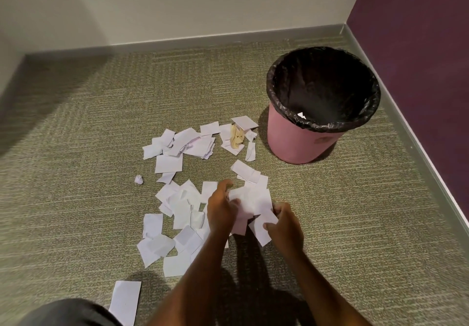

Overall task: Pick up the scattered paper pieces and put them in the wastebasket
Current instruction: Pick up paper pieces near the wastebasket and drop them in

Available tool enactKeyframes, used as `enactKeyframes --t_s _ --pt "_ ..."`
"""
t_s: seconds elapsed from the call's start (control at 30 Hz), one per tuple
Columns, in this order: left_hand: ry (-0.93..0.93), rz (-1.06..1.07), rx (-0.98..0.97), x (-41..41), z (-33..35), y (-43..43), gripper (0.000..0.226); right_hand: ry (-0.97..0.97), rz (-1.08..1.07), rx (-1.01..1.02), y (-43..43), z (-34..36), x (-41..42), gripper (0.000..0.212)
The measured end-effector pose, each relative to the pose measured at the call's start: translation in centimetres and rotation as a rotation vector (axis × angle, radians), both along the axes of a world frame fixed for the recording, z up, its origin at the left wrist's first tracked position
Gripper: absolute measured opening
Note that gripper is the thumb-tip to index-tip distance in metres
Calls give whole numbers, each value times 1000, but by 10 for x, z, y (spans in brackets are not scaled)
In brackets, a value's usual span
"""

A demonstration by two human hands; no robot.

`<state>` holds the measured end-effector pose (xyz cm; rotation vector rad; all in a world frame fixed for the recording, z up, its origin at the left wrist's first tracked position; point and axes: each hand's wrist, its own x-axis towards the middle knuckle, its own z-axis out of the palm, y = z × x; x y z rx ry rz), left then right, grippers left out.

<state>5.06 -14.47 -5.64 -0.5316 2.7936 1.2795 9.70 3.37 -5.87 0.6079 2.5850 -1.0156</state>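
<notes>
Both arms bare. The left forearm (193,275) and right forearm (313,282) extend forward and converge at a spot short of the wastebasket (299,145), to its near left. The left hand (220,210) has its fingers curled and its thumb on top, gripping a sheaf of paper pieces (253,205). The right hand (284,226) has its fingers curled round the same sheaf, on the side nearer the wastebasket.

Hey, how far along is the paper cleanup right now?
Barely started: one white scrap shows inside the wastebasket. The left hand and right hand grip a bunch of papers. Left on the carpet: most pieces, a crumpled ball and a tan scrap.
</notes>
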Motion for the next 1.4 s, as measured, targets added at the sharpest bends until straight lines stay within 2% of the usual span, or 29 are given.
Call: enactKeyframes --t_s 0.07,0.2,0.33,0.43,0.53,0.6,0.73,0.8,0.97,1.2,1.4 --pt "-22 10 8 1 2 -2 52 -7 -8 -30 2 -5 0 33" --pt "-99 19 61 -2 9 -6 28 -5 -47 -83 7 -1 -1 19" --pt "-139 47 175 -5 22 -11 16 -17 -121 -191 17 14 -6 19" --pt "-67 39 204 -6 30 -16 20 3 -154 -263 24 26 -17 17" --pt "-61 70 223 -9 40 -20 8 10 -191 -355 24 39 -31 18" --pt "-80 110 253 -12 46 -21 15 40 -217 -464 21 53 -39 21" --pt "-53 102 330 -23 63 -17 11 83 -202 -737 10 90 -54 29" --pt "-28 88 386 -32 75 -14 14 83 -164 -795 5 106 -63 32" --pt "50 -18 524 -49 113 -8 20 83 -118 -804 -1 142 -83 33" --pt "156 -70 735 -77 177 2 17 184 -82 -868 4 217 -98 21" --pt "189 -55 771 -114 228 31 11 248 -164 -930 19 263 -122 14"
